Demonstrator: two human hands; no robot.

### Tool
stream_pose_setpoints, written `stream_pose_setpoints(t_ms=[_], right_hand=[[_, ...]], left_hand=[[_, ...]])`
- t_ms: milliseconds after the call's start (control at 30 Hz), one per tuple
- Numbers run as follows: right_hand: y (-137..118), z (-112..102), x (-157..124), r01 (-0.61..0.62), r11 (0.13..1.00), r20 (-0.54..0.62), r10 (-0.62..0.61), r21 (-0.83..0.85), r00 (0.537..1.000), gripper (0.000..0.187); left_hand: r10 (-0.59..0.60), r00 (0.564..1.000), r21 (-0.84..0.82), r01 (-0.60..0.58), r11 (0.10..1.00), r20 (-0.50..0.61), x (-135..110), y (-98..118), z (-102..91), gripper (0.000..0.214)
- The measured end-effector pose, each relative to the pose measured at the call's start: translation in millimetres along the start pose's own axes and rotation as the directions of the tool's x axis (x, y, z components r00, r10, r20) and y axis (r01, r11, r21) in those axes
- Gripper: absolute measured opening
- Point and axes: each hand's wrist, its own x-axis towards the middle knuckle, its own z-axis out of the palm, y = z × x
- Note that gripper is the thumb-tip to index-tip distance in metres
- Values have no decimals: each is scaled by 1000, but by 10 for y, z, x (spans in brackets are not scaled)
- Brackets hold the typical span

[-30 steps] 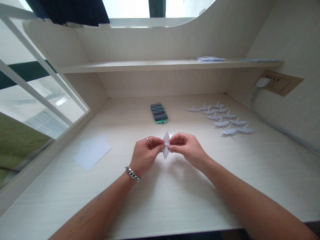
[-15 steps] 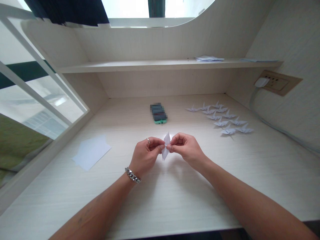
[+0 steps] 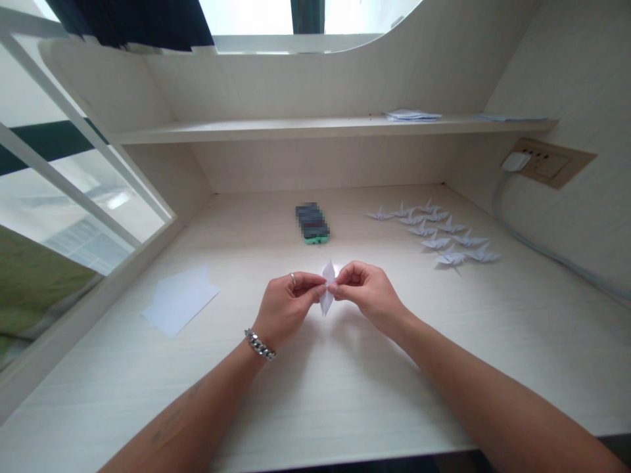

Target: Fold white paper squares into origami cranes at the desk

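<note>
A small folded white paper piece (image 3: 326,304), pointed at its top and bottom ends, is held between both hands above the desk. My left hand (image 3: 289,303), with a ring and a chain bracelet at the wrist, pinches its left side between thumb and fingers. From the other side, my right hand (image 3: 371,293) pinches it the same way. The fingertips of both hands nearly meet and cover the middle of the paper. Several finished paper cranes (image 3: 436,243) stand in loose rows at the right rear of the desk.
White paper sheets (image 3: 180,301) lie on the desk at the left. A dark, pixelated object with a green end (image 3: 312,223) lies behind my hands. Folded papers (image 3: 412,115) rest on the shelf (image 3: 276,129). A cable (image 3: 542,253) runs from the wall socket (image 3: 555,162).
Hardly anything differs. Both hands keep their pinch on the folded paper, and my left wrist has shifted very slightly to the left.
</note>
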Motion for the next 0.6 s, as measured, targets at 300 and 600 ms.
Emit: stream_pose_setpoints(t_ms=[300,600], right_hand=[[35,0,-4,13,1000,16,-13,3,1000,27],[4,36,-8,44,999,-13,-44,9,999,33]], left_hand=[[32,998,63,-29,998,-46,-26,-5,22,12],[28,997,-38,-31,999,-75,-51,41,77,13]])
